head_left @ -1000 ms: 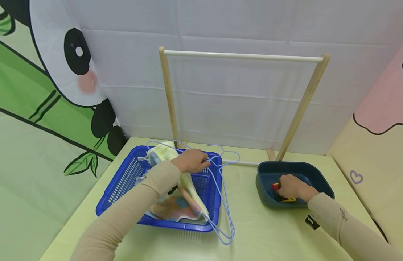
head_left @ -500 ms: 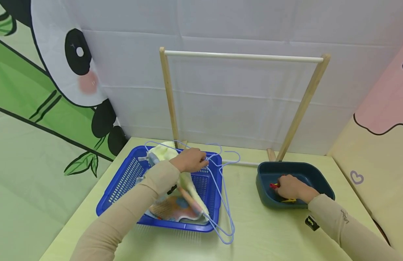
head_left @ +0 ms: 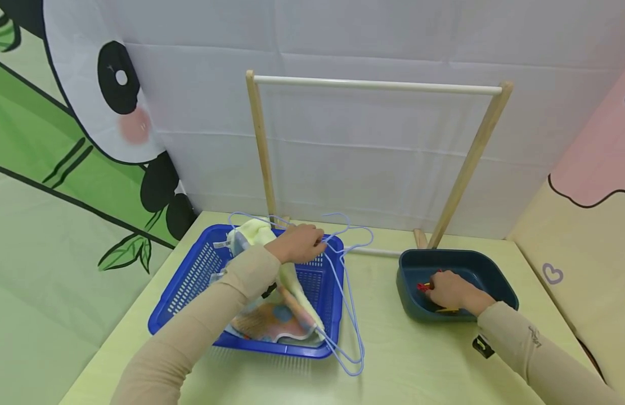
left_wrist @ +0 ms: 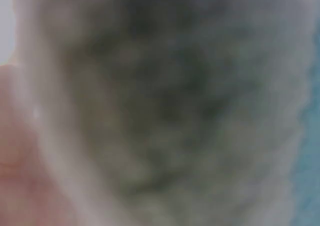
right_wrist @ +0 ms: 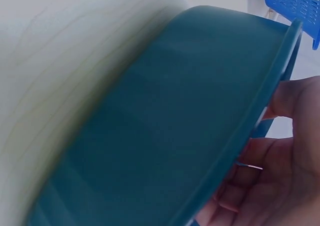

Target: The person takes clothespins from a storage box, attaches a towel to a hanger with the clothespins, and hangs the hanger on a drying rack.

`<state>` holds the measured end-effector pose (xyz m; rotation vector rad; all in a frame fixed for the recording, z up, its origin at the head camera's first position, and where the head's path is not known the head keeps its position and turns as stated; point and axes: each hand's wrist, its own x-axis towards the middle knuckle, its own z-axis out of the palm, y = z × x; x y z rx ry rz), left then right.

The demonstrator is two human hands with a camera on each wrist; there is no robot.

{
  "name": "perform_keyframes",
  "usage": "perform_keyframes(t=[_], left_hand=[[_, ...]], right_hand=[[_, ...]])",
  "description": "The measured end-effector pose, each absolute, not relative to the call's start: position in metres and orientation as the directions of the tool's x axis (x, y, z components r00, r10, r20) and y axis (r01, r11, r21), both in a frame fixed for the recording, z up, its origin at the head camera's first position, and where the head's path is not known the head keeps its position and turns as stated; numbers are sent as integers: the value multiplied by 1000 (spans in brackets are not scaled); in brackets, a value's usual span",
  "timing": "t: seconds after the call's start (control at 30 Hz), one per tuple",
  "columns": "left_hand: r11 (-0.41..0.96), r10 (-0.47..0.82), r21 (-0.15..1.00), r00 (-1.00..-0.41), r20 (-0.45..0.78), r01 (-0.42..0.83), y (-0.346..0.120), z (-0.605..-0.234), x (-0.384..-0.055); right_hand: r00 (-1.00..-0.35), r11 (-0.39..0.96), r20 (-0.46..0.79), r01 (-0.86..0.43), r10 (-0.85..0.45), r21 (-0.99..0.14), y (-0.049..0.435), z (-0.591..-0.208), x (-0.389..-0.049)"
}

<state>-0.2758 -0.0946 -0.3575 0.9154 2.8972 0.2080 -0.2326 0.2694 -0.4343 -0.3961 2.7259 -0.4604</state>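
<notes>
My left hand (head_left: 298,243) grips pale blue clothes hangers (head_left: 351,315) near their hooks, above the right side of a blue plastic basket (head_left: 337,332). A yellow and multicoloured cloth (head_left: 271,320) lies in the basket, partly under my forearm and among the hangers. In the left wrist view a blurred cloth (left_wrist: 175,106) blocks most of the picture. My right hand (head_left: 454,289) is down inside a dark teal tub (head_left: 408,304), fingers curled, with a red clothespin (head_left: 423,287) at the fingertips. Below that hand shows a bit of a yellow clothespin (head_left: 448,310). The palm hides other tub contents.
Behind the basket and tub stands a wooden rack with a white crossbar (head_left: 378,84) and a low rear bar (head_left: 375,252). All stand on a pale wooden table (head_left: 383,349). A white cloth backdrop (head_left: 373,169) hangs behind, with printed panels at both sides.
My left hand has shifted slightly right and up with the hangers, whose hooks sit a little higher. The right hand stays in the tub, with the red clothespin moved marginally left.
</notes>
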Motion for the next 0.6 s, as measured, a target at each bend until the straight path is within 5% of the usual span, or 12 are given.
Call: perform_keyframes(t=[0.6], left_hand=[[770,619,174,-785,28,613,-78,-355,-277]], right_hand=[[-906,907,-278,-209,-320,-365,269,-432,-230]])
